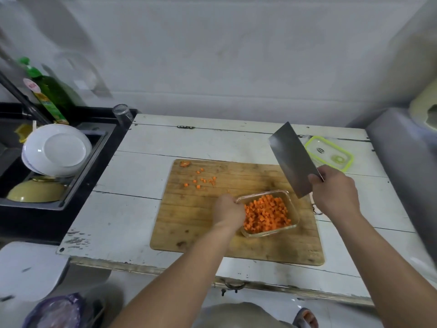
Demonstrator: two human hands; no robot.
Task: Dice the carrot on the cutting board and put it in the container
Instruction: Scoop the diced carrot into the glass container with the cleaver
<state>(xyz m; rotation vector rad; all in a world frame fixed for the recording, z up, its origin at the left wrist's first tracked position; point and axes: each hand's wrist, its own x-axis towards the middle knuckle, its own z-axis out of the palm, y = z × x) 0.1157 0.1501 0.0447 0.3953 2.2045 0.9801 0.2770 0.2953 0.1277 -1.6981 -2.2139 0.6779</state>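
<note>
Left grip (228, 213) clasps rim of glass container (292, 210), which sits on cutting board (189, 221) holding diced carrot (266, 214). Right grip (334, 192) grasps cleaver (292, 157), raised. Stray dice (202, 179) remain on board; bench (142, 162) beneath.

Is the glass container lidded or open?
Open: container shows diced carrot uncovered; green-rimmed lid lies apart on the table.
</note>
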